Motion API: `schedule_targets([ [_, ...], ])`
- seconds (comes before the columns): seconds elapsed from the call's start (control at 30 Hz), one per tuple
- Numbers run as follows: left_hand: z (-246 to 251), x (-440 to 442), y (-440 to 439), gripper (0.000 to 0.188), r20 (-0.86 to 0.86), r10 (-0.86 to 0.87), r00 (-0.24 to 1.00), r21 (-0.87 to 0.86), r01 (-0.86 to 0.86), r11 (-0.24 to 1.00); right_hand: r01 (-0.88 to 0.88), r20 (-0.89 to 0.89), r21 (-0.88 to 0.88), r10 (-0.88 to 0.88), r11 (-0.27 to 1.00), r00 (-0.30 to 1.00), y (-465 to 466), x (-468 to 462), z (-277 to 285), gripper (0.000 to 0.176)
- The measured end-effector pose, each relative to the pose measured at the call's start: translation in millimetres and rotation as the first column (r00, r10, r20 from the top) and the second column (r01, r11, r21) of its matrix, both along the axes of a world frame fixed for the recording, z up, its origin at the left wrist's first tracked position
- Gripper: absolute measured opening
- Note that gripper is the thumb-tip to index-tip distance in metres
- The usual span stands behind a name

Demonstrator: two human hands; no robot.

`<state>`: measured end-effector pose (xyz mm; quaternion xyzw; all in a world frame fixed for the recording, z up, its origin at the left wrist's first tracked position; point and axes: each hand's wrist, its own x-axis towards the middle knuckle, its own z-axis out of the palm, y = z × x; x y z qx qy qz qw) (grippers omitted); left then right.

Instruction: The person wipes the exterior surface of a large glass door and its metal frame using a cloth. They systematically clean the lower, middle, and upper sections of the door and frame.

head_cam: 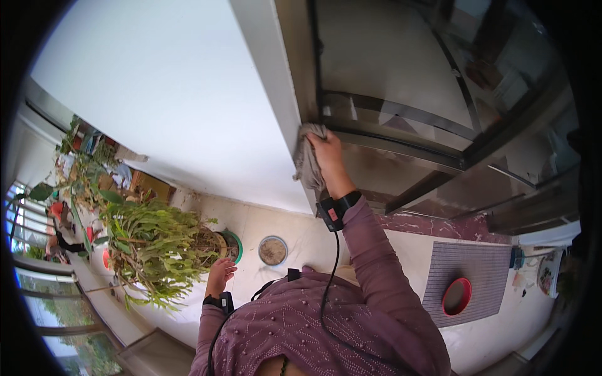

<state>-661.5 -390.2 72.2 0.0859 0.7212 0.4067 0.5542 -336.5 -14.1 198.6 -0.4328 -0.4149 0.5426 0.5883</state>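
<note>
A crumpled grey-brown cloth (pixel 309 160) is gripped in my right hand (pixel 329 152), pressed against the edge where the white wall meets the dark metal door frame (pixel 305 70). Dark glass panels (pixel 376 51) stand to the right of that hand. My left hand (pixel 221 275) hangs low at my side with its fingers loosely curled and nothing seen in it, near the base of a bushy green potted plant (pixel 155 244). Both wrists wear black bands with small boxes, and cables run from them.
On the pale tiled floor stand a round pot of soil (pixel 273 250) and a green-rimmed pot (pixel 233 246). A red basin (pixel 456 296) sits on a striped grey mat (pixel 470 263) at the right. More plants and clutter line the left, beside windows (pixel 70 324).
</note>
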Motion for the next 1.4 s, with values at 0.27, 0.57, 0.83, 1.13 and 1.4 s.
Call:
schedule_targets([
  [0.27, 6, 21, 39, 0.025, 0.037, -0.065, 0.997, 0.132, 0.060, 0.989, 0.220, 0.281, 0.759, -0.614, 0.612, 0.738, -28, 11, 102, 0.057],
  [0.57, -13, 42, 56, 0.021, 0.124, -0.220, 0.968, 0.100, 0.209, 0.973, -0.010, 0.760, 0.613, -0.586, 0.790, 0.282, -8, 103, -16, 0.039],
  [0.83, -14, 100, 137, 0.030, 0.029, -0.387, 0.922, 0.045, 0.385, 0.922, 0.239, 0.898, 0.433, -0.393, 0.869, -0.200, -35, 276, -17, 0.033],
  [1.13, -15, 138, 145, 0.034, 0.038, -0.457, 0.889, 0.092, 0.452, 0.887, 0.502, 0.910, 0.412, -0.318, 0.761, -0.265, -36, 346, -16, 0.032],
  [1.4, -50, 98, 120, 0.034, 0.132, -0.202, 0.970, 0.065, 0.195, 0.979, 0.263, 0.901, 0.279, -0.158, 0.923, -0.404, -44, 373, 9, 0.028],
])
